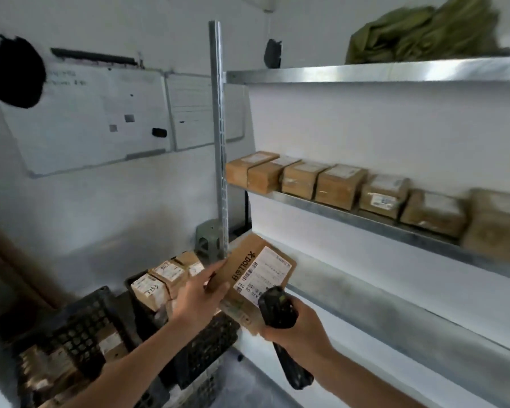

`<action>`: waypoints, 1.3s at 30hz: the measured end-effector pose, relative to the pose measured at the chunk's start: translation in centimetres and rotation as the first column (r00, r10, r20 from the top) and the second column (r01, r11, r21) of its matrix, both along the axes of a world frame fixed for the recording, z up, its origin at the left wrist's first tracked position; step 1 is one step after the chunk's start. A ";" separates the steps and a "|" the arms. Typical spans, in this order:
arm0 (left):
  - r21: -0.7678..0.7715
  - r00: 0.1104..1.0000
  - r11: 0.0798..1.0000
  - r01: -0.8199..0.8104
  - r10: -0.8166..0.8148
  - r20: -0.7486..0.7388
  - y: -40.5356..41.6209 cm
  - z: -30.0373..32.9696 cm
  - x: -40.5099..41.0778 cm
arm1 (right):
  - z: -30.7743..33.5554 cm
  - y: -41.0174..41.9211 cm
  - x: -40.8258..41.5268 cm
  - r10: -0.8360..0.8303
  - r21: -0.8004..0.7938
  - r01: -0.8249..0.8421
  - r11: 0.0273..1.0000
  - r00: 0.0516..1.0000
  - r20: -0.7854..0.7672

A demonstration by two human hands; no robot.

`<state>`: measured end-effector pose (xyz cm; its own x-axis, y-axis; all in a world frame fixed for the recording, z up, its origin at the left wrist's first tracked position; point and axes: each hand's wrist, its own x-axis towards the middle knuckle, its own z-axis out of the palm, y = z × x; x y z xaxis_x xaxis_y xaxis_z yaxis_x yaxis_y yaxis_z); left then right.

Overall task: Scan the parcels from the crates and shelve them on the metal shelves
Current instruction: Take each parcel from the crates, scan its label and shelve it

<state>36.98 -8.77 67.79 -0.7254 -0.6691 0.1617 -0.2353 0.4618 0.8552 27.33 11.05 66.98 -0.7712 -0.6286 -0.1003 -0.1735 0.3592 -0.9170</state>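
Observation:
My left hand (199, 293) grips the left edge of a brown cardboard parcel (248, 263) with a white shipping label, held tilted in front of the lower shelf. My right hand (295, 328) grips a black handheld scanner (277, 307) whose head sits over the parcel's label. A black plastic crate (206, 346) below holds several more labelled parcels (159, 281). The metal shelves (365, 222) stand at the right, and a row of several brown parcels (339, 184) lines the middle shelf.
A second black crate (80, 322) with parcels sits at the lower left. A green bag (424, 30) lies on the top shelf. The shelf's upright post (218, 136) rises in the middle. Whiteboards (95, 119) hang on the left wall. A small grey stool (208, 240) stands behind the post.

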 end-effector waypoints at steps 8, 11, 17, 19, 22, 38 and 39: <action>0.055 0.958 0.963 0.265 -0.256 -0.126 11.4 5.4 -8.1 | 6.1 14.5 -3.2 -0.181 0.054 0.190 0.980 0.973 -0.143; 0.050 0.912 0.926 0.374 -0.358 -0.199 14.6 7.6 -10.6 | 8.2 18.5 -3.6 -0.262 0.075 0.279 0.957 0.947 -0.184; -0.027 0.826 0.856 0.515 -0.505 -0.249 20.2 10.5 -13.3 | 11.2 24.4 -3.4 -0.384 0.097 0.415 0.905 0.893 -0.237; -0.055 0.807 0.839 0.541 -0.536 -0.248 21.5 11.1 -13.8 | 11.9 25.9 -3.2 -0.406 0.109 0.443 0.890 0.878 -0.253; -0.055 0.785 0.820 0.570 -0.563 -0.258 23.1 11.8 -14.6 | 12.6 27.9 -2.8 -0.437 0.139 0.485 0.864 0.857 -0.274; -0.041 0.726 0.758 0.651 -0.637 -0.261 28.5 11.4 -18.0 | 18.9 38.5 -2.9 -0.286 0.667 0.575 0.474 0.817 -0.501; -0.037 0.729 0.761 0.648 -0.633 -0.261 28.7 11.4 -18.2 | 19.0 38.9 -2.9 -0.283 0.672 0.582 0.457 0.812 -0.511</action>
